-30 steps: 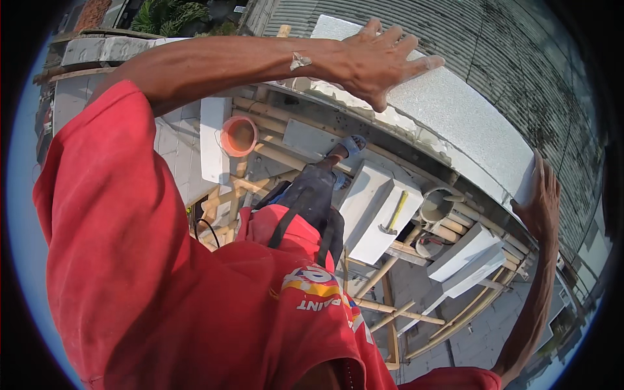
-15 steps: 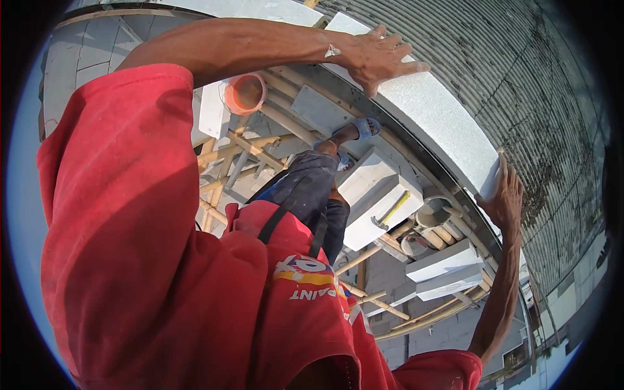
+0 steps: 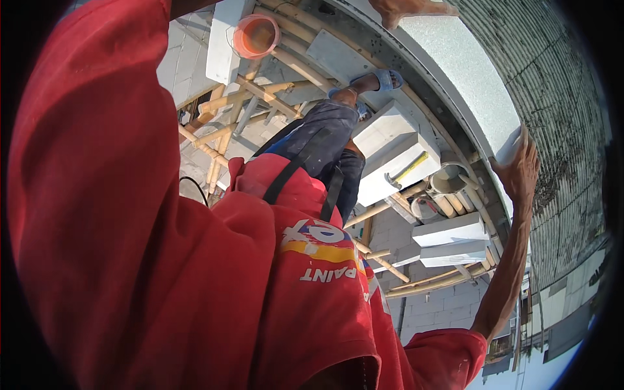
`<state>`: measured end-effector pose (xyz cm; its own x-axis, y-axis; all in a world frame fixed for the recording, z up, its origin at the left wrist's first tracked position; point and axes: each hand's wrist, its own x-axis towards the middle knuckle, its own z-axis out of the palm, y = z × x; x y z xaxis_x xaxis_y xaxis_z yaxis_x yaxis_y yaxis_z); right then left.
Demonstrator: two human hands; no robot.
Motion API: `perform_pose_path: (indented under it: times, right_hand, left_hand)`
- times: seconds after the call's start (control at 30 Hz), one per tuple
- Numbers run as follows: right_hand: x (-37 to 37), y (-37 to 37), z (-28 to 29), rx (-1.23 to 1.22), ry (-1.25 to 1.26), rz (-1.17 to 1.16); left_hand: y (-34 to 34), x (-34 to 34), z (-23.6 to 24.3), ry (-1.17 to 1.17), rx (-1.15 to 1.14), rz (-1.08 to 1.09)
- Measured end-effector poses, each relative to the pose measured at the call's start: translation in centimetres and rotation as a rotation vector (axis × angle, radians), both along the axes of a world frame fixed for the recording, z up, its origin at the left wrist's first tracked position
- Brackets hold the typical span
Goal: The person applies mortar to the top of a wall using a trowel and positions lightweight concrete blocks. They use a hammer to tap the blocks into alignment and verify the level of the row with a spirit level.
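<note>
A long white block lies along the top of the wall, between my two hands. My left hand rests on it at the upper edge of the view, thumb stretched across its face; the other fingers are mostly cut off by the frame. At the block's other end is my right hand, with thumb and forefinger straddling the end corners. Below, a hammer with a yellow handle lies on stacked white blocks. Beside them stands a grey bucket with a rounded, open mouth.
Corrugated roofing slopes away past the wall. Bamboo poles form scaffolding under me, with gaps between them. An orange bucket stands near my sandalled foot. More white blocks lie farther right.
My view has shifted, so the left hand now sits at the top edge, largely out of frame. The right hand stays at the block's end. Feet, hammer and buckets appear slightly higher or farther right.
</note>
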<state>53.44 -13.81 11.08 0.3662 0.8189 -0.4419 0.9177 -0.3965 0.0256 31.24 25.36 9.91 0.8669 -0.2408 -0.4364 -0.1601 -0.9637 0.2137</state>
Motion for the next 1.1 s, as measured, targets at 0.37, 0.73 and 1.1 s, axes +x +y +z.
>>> perform_pose_path:
  times: [0.37,0.73,1.1]
  right_hand:
    - [-0.5,-1.6,-1.1,-0.006,-0.026,0.059]
    - [-1.4,-1.8,-1.2,0.144,0.033,-0.01]
    - [-11.9,-16.6,-4.7,1.017,0.009,-1.49]
  left_hand:
    - [0.4,-1.6,-0.8,-0.005,0.024,0.009]
    - [1.2,-1.5,-0.7,-0.073,0.092,0.006]
    - [0.6,4.9,3.2,0.433,-0.264,0.27]
